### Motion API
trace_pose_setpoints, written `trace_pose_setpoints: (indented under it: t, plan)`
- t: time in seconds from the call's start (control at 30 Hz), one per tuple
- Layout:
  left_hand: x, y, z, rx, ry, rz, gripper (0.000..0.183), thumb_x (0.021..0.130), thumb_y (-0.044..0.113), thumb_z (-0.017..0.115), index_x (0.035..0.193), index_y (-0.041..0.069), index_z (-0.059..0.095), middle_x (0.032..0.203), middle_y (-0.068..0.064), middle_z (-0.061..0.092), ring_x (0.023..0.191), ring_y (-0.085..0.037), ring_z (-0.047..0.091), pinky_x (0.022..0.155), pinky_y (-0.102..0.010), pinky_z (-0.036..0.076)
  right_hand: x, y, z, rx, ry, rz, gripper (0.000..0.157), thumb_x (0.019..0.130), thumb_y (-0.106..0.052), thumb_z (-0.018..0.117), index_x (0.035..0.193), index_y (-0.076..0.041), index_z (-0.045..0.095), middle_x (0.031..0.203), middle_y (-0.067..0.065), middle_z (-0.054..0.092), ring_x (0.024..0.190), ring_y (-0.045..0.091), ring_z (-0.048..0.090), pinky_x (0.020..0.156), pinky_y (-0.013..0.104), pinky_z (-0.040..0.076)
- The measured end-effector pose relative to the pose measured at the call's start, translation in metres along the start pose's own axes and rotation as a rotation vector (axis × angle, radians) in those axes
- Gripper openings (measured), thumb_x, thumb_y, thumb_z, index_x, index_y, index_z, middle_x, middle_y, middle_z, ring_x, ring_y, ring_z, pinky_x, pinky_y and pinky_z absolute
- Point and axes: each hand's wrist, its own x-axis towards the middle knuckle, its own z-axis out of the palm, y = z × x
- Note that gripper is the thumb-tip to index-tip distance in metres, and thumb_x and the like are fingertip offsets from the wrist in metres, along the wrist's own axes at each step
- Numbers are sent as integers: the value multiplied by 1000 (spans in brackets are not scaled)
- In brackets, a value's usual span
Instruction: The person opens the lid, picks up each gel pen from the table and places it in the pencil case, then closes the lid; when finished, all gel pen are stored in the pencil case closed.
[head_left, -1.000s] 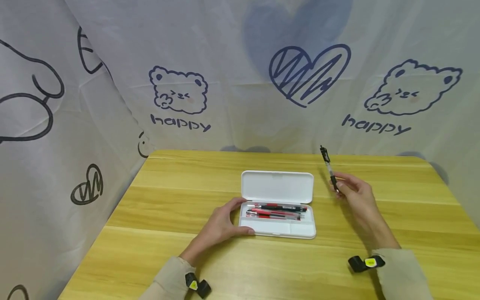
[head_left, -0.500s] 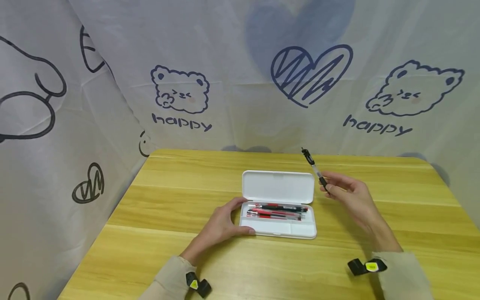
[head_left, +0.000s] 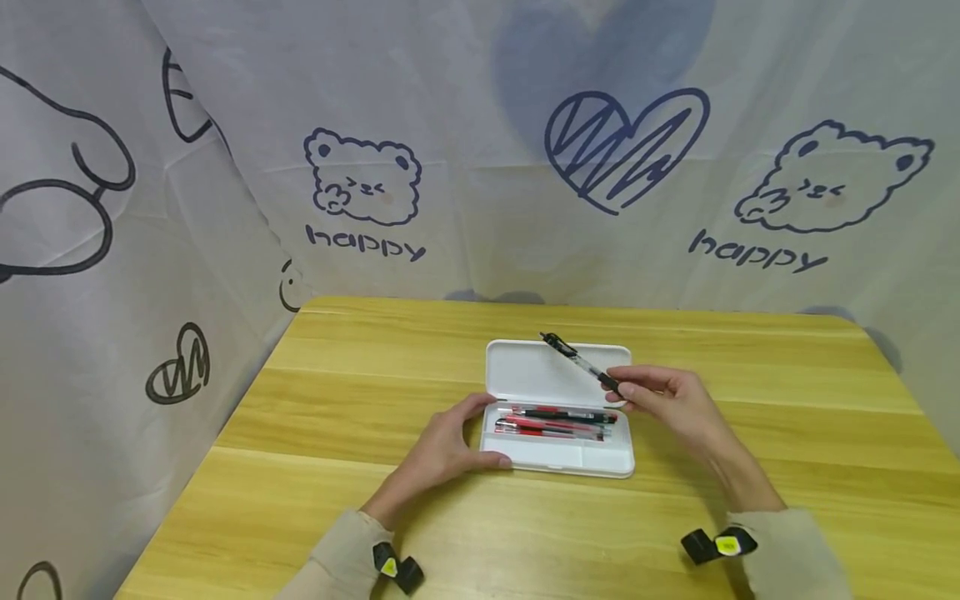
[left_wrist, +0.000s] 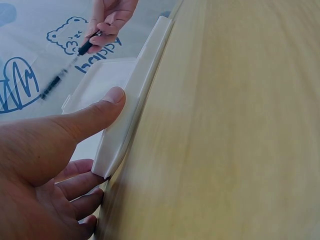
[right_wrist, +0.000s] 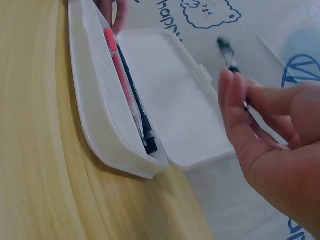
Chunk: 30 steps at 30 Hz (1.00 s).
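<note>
A white pencil case (head_left: 536,453) lies on the wooden table with its lid (head_left: 517,373) swung back. Several red and black pens (head_left: 551,430) lie side by side in its rear compartment. At the case's left end my left hand (head_left: 442,450) grips it, the thumb on the front edge and the fingers round the end. My right hand (head_left: 682,408) pinches a black pen with a clear barrel (head_left: 583,362) by one end. That pen slants up to the left in front of the raised lid, apart from the other pens.
The wooden table (head_left: 360,358) stretches out on both sides of the case. Behind it hangs a white cloth (head_left: 480,217) printed with bears and hearts. Each sleeve carries a black wrist device (head_left: 397,568).
My right hand has moved left and slightly down with the black pen, from right of the case to over its lid. The pen tilts further left. My left hand stays put.
</note>
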Motion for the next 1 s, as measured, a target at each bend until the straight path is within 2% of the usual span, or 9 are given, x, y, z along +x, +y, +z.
trace_pose_setpoints:
  t: [0.13, 0.23, 0.33, 0.53, 0.8, 1.0]
  plan:
    - [0, 0, 0, -2, -3, 2, 90, 69, 40, 96, 145, 17, 54, 144, -6, 60, 132, -25, 54, 111, -48, 41, -1, -1, 6, 11, -81, 33, 32, 101, 0, 61, 130, 14, 61, 125, 31, 64, 100, 21, 74, 92, 41, 56]
    - [1, -1, 0, -2, -5, 4, 90, 69, 41, 96, 145, 17, 54, 145, -6, 60, 133, -26, 53, 112, -48, 41, -1, 0, 10, 2, -107, 35, 30, 101, 2, 61, 128, 14, 63, 128, 32, 62, 98, 20, 74, 90, 42, 56]
    - [1, 0, 0, 3, -6, 3, 90, 69, 41, 96, 145, 17, 54, 145, -7, 59, 133, -26, 53, 112, -48, 41, 1, 3, 15, -56, -106, 9, 26, 101, 0, 62, 124, 11, 66, 123, 29, 66, 93, 20, 74, 85, 41, 60]
    - [0, 1, 0, 3, -9, -8, 88, 69, 39, 96, 144, 18, 55, 144, -7, 60, 134, -27, 53, 112, -48, 40, 2, 12, 24, -170, -122, -41, 21, 102, -5, 62, 118, 6, 72, 100, 19, 75, 83, 25, 73, 69, 32, 60]
    - [0, 2, -1, -8, -5, -5, 88, 69, 37, 97, 143, 17, 55, 144, -7, 60, 132, -26, 54, 112, -48, 41, 0, 15, 33, -224, -169, -76, 18, 101, -1, 62, 114, 7, 72, 109, 21, 74, 87, 28, 74, 69, 32, 61]
    - [1, 0, 0, -3, -3, -9, 89, 69, 39, 96, 144, 16, 54, 144, -7, 60, 134, -26, 53, 112, -49, 41, -1, 15, 36, -346, -130, -78, 15, 98, 1, 65, 109, 3, 75, 102, 16, 75, 81, 25, 73, 66, 29, 59]
